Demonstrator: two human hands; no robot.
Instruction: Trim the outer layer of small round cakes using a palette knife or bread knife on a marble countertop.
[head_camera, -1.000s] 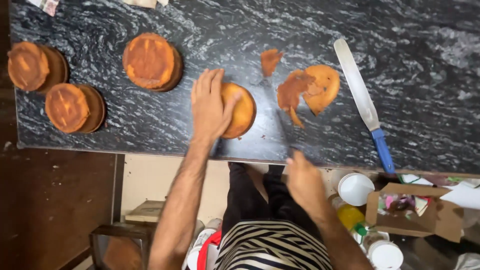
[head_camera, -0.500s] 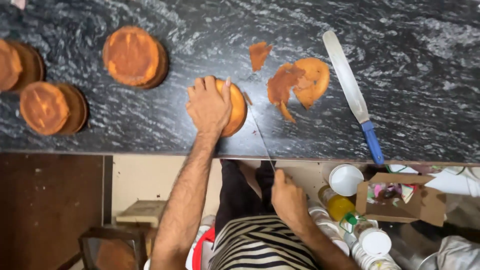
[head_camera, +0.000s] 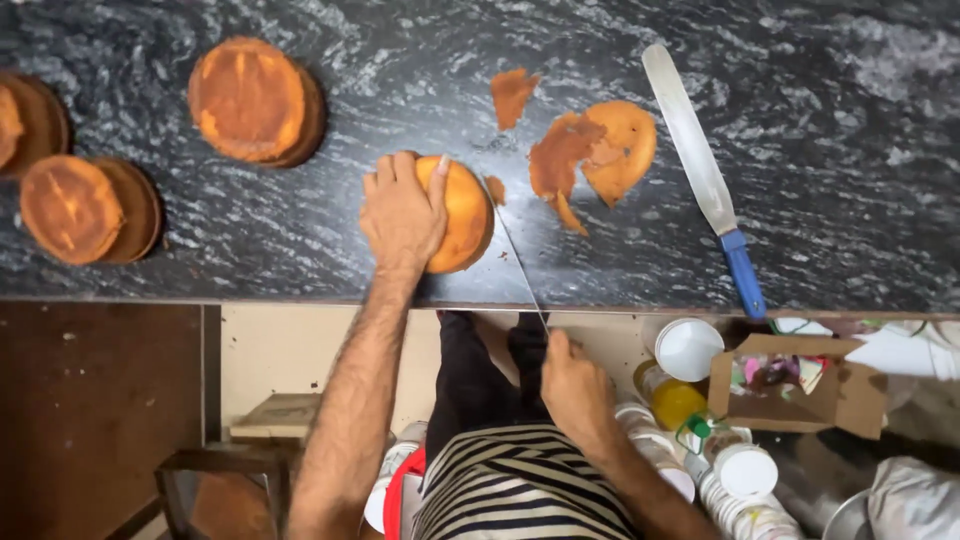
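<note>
A round golden-brown sponge cake (head_camera: 462, 213) was pressed flat on the black marbled stone bench (head_camera: 850, 150) by the left hand (head_camera: 403, 213), whose fingers were spread over the cake's left half. The cake lay close to the near edge of the bench, with only a narrow strip of stone between it and the drop. A long thin knife (head_camera: 515, 262) was gripped by the right hand (head_camera: 572, 385), which was closed round the handle below the bench edge; the blade ran across that edge up to the cake's right side.

To the right, a torn brown cake crust (head_camera: 600, 150) and a small crust scrap (head_camera: 512, 95) were left, and further right a long steel palette knife with a blue handle (head_camera: 703, 175) was laid, its handle nearly reaching the near edge. Bare stone lay open between the cake and the crust. At far left, a large round brown cake (head_camera: 252, 100) and a smaller round cake (head_camera: 85, 208) were well apart from the held cake.

Compared with half a second before, the right hand had been drawn nearer to the body, and the blade had been pulled further out.
</note>
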